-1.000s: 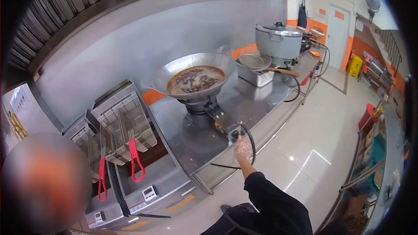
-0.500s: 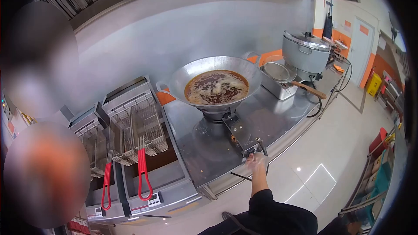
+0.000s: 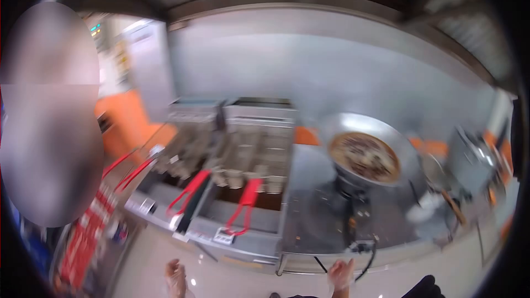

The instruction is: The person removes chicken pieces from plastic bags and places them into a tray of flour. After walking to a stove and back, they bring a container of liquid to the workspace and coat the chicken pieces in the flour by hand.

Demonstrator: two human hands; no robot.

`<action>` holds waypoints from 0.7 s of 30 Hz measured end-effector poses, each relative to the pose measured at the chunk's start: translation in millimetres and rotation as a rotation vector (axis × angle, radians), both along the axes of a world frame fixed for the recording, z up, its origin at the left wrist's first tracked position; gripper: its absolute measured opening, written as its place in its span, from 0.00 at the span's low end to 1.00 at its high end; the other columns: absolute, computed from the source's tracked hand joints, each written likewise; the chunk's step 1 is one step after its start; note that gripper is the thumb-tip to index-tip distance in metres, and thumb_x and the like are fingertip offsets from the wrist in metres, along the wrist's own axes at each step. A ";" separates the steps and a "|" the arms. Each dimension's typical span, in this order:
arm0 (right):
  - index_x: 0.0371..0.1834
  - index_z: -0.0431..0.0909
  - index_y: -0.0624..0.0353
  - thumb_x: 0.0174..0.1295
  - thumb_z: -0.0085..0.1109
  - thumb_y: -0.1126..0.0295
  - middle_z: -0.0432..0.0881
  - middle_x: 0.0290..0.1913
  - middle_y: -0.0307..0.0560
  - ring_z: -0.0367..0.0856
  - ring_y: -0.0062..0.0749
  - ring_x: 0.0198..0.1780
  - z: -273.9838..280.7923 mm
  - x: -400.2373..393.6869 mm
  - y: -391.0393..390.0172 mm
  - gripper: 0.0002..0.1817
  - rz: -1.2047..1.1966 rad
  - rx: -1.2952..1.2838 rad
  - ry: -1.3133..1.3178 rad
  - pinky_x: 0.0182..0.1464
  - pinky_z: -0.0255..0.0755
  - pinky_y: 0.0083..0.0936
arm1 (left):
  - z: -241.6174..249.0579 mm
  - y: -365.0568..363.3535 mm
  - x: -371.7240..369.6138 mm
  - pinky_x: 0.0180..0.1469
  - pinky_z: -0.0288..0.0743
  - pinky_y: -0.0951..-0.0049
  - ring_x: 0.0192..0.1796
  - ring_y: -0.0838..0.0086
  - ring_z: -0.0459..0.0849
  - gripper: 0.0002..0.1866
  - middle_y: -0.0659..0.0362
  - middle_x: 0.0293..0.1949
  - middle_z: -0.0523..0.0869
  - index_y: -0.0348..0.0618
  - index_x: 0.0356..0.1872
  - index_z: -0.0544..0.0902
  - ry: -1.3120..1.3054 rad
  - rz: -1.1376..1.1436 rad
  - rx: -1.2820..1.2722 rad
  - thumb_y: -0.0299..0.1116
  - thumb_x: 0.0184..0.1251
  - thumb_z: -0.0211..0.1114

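The view is smeared by motion. My left hand (image 3: pixel 176 278) is low in the frame, in front of the fryers; its fingers are too blurred to read. Near the counter's front edge, below the burner's control fitting (image 3: pixel 361 246), my right hand (image 3: pixel 341 275) shows fingers apart with nothing visible between them. Both hands seem to wear clear gloves. A large metal wok (image 3: pixel 406 152) sits on the burner, holding brown, foamy liquid (image 3: pixel 365 157).
Fryers with wire baskets (image 3: pixel 270 146) and red handles (image 3: pixel 249 201) stand left of the wok. A strainer (image 3: pixel 434 172) and a large lidded pot (image 3: pixel 469 157) are at right. Red packets (image 3: pixel 85 237) lie at lower left. A blurred whitish shape (image 3: pixel 425 207) shows on the counter.
The view has swung left, so wok and fryers appear further right. My right hand has come off the burner's control fitting. My left hand has come into view.
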State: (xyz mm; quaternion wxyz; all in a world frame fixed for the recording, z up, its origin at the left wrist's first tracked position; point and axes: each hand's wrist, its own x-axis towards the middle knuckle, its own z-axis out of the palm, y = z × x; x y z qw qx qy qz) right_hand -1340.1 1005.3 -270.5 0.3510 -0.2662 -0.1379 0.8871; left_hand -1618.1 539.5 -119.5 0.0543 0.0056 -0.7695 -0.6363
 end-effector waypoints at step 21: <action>0.71 0.56 0.36 0.62 0.48 0.39 0.54 0.73 0.48 0.47 0.63 0.73 227.7 -73.6 -836.0 0.36 2.368 -0.678 0.518 0.60 0.51 0.77 | -15.0 -433.7 486.3 0.23 0.70 0.85 0.28 0.81 0.79 0.16 0.58 0.36 0.83 0.40 0.50 0.78 0.005 1.373 0.617 0.32 0.62 0.64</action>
